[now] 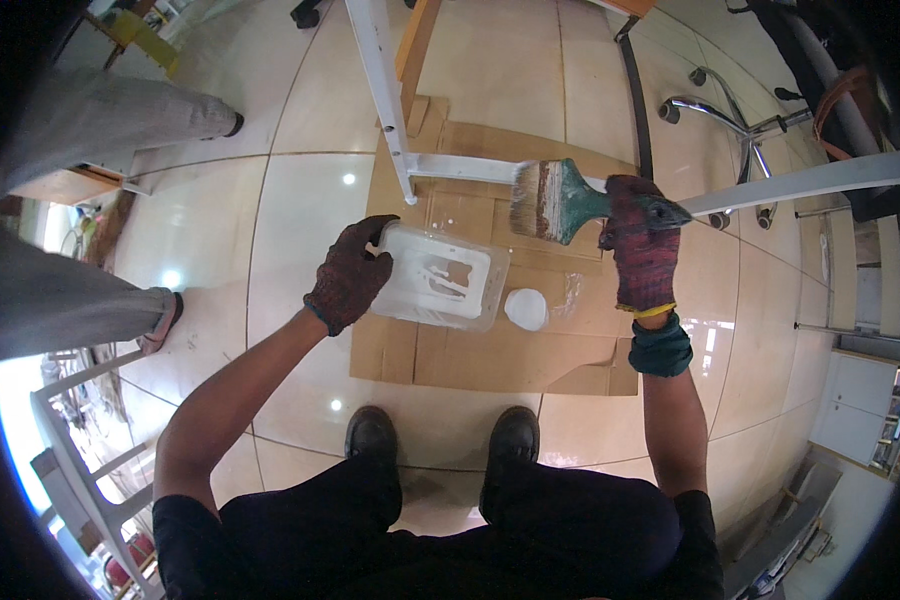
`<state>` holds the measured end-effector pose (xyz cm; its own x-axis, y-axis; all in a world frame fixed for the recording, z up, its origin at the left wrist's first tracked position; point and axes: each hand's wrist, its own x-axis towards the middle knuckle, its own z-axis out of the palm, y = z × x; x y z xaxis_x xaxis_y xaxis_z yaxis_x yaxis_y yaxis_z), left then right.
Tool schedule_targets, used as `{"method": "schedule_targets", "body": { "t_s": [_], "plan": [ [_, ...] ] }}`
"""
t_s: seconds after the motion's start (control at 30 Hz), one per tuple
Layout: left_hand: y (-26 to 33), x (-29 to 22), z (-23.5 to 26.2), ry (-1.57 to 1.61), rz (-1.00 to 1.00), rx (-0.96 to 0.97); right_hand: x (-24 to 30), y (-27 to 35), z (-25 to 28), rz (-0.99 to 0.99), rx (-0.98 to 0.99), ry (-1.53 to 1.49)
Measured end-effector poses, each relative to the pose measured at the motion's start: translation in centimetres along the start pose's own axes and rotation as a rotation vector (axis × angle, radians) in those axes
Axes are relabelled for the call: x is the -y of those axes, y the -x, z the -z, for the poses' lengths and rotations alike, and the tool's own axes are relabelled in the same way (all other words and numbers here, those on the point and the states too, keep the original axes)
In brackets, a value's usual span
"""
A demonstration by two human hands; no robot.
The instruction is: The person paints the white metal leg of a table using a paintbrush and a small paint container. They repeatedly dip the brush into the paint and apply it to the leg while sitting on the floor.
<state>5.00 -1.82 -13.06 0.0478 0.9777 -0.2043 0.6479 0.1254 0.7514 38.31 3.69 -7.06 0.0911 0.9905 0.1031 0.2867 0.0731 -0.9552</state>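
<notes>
Fingers of the gloved left hand (348,275) gripped a light, slippery paint tray's (440,278) left rim; right hand (642,245) clenched the stiff brush (555,200) handle.

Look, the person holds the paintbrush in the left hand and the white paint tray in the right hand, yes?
Not quite: the hands are swapped. In the head view the right hand grips the green-handled paintbrush, and the left hand holds the white paint tray.
</notes>
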Motion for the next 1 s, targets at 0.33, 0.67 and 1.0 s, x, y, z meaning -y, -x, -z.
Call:
{"method": "schedule_targets", "body": {
  "t_s": [0.33,0.67,1.0],
  "plan": [
    [-0.4,0.0,-0.6,0.012,-0.024,-0.014,-5.3,0.1,9.0,-0.241,-0.377,-0.034],
    [-0.2,0.4,-0.4,0.015,-0.007,0.006,-2.3,-0.1,4.7,0.354,-0.230,0.576],
    [0.6,1.2,0.1,0.020,0.003,-0.006,1.0,-0.7,-6.7,0.232,0.115,0.293]
  ]
}}
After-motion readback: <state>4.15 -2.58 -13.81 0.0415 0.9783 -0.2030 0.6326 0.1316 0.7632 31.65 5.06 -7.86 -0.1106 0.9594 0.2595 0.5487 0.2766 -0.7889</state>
